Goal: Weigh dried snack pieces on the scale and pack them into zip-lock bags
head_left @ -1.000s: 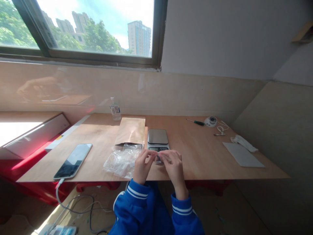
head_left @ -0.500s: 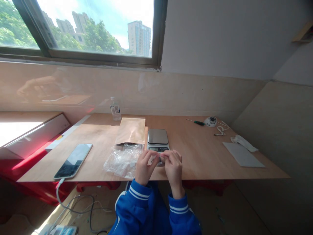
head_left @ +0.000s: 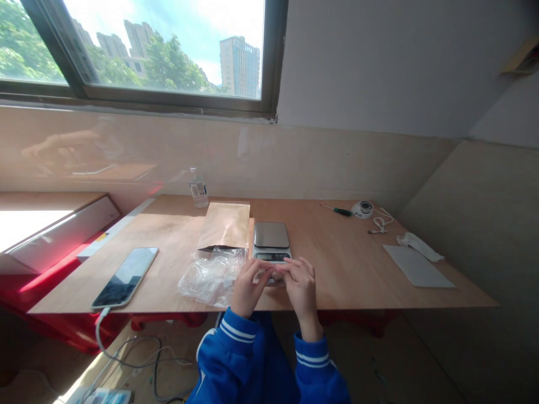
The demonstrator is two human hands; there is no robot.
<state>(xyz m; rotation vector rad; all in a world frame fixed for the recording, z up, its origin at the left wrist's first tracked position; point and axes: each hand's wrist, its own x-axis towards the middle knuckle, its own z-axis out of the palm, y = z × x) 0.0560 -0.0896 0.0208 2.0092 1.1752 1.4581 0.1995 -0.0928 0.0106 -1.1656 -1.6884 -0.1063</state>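
My left hand (head_left: 247,287) and my right hand (head_left: 300,285) meet at the table's front, just before a kitchen scale (head_left: 272,235). Thumb and forefinger are pinched on each hand, the fingertips nearly touching. What they hold is small and mostly hidden; something clear or pale shows below the fingertips. The scale has a bare metal plate and a dark display strip, partly covered by my fingers. Left of my left hand lies a heap of clear plastic bags (head_left: 210,278). Behind the heap is a brown paper bag (head_left: 227,224), its dark mouth facing me.
A phone (head_left: 126,278) on a charging cable lies at left. A clear bottle (head_left: 199,191) stands at the back. Far right are a green-handled screwdriver (head_left: 342,211), a white dome camera (head_left: 362,209), a white sheet (head_left: 416,266) and a crumpled white wrapper (head_left: 420,247).
My right hand has shifted slightly to the right, and its fingers are spread a little more. My left hand stays nearly in place, still pinching. Objects on the table have not moved.
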